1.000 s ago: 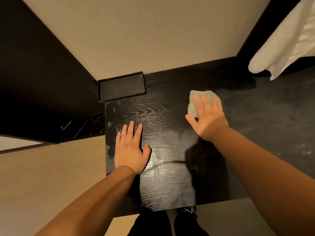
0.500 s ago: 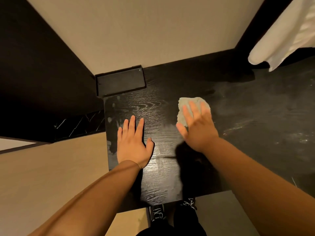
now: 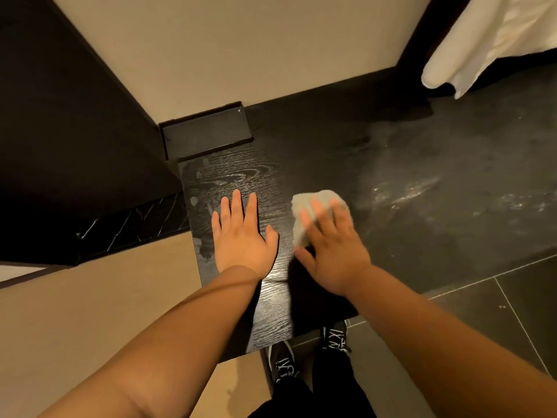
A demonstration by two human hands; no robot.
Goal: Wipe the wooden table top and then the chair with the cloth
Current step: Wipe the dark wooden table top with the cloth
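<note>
Our left hand (image 3: pixel 241 239) lies flat on the wooden table top (image 3: pixel 272 312), close to its left edge. The fingers are straight and together, the thumb is out to the side, and the hand holds nothing.

Our right hand (image 3: pixel 331 257) lies just beside it, toward the middle of the tabletop, and rests palm down on the cloth (image 3: pixel 322 197). Its fingers are spread and fairly straight over the cloth, pressing rather than clamping. The hand is slightly blurred.

The cloth is a pale, crumpled pad lying on the tabletop. Its far part shows beyond the fingertips.

Pale smears (image 3: pixel 407 191) mark the tabletop to the right of the cloth. A shallow black tray (image 3: pixel 206 131) sits at the far left corner. A white fabric (image 3: pixel 482 40) hangs above the far right edge. Our black shoes (image 3: pixel 283 362) stand below the near edge on grey floor tiles (image 3: pixel 497 315).
</note>
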